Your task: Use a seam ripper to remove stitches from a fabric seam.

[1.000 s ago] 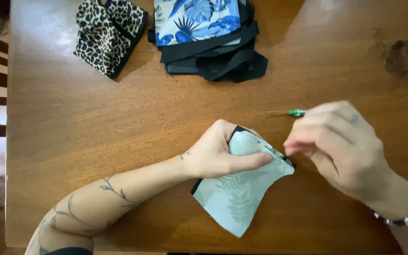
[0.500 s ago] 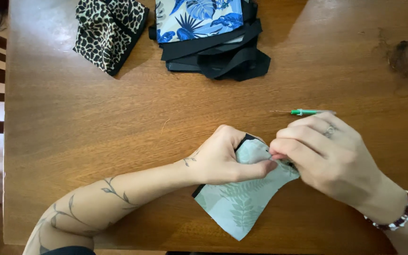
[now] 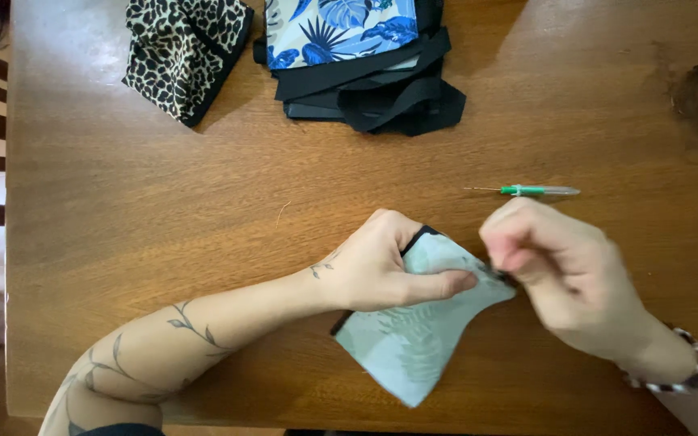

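Mask (image 3: 414, 347): a pale green piece of cloth with a faint leaf print and a black edge is lying flat on the table (image 3: 163, 210), near the front edge, between the two hands.
Left hand (image 3: 381, 270): it is lying on the mask's upper left part, palm down, with the fingers curled and the thumb (image 3: 446, 284) stretched out to the right, pressing the cloth onto the wood. It is pinning the mask rather than gripping it.
Right hand (image 3: 555, 270): it is blurred, with the fingers bunched tightly together at the mask's upper right corner (image 3: 501, 278), just beside the left thumb tip. The fingertips are closing on the dark edge there; whether they are also pinching anything thin cannot be told through the blur.
Bracelet (image 3: 684, 367): a beaded band is sitting on the right wrist.
Left forearm (image 3: 203, 339): it is reaching in from the lower left, bearing a vine tattoo.
Tool (image 3: 531, 190): a thin pointed tool with a green and clear handle is lying on the wood just above the right hand, apart from it.
Leopard cloth (image 3: 183, 48): a spotted piece with black trim is resting at the far left of the table.
Blue pile (image 3: 357, 56): blue leaf-print cloth is sitting atop black straps, beside the leopard cloth, well apart from the hands.
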